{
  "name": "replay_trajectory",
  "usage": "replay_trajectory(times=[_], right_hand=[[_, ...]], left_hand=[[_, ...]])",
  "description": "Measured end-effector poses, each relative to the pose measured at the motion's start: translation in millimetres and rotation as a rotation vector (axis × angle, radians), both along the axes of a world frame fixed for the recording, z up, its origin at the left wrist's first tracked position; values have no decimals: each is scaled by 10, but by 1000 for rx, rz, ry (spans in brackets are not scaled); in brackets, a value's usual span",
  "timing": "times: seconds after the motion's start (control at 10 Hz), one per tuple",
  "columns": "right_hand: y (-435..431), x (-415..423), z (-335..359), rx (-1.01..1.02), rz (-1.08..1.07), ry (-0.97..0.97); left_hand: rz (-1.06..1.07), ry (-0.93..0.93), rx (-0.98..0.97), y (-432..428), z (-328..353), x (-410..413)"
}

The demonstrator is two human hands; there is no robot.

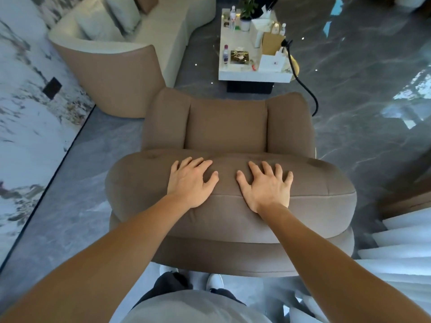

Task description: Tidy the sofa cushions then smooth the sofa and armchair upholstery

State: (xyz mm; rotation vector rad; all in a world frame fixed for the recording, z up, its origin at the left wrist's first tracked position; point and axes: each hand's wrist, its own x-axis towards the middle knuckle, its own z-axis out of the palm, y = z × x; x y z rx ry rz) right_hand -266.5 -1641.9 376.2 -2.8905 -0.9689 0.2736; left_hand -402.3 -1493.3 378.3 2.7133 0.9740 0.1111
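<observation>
A brown fabric armchair [227,127] stands right in front of me, seen from behind its padded backrest [314,183]. Both palms lie flat on the backrest's top, fingers spread. My left hand [190,181] presses left of the middle, and my right hand [265,185] lies a hand's width to its right. Neither hand holds anything. Beyond the armchair to the upper left curves a cream sofa [161,36] with a tan outer shell. Pale cushions [109,18] lean against the sofa's back.
A white coffee table [254,75] beyond the armchair carries bottles, a plant, a paper bag and boxes. A black cable [307,89] runs from it to the floor. A marble wall panel is on the left and white curtain folds [401,248] on the right.
</observation>
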Motion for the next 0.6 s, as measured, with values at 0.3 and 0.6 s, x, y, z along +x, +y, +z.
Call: replay_trajectory(times=[0.3,0.6], right_hand=[[234,-97,416,-102,40,132],[1495,-1303,1032,-199,462,196]], left_hand=[[15,18,-69,114,217,-170],[200,351,-264,954,585,-1609]])
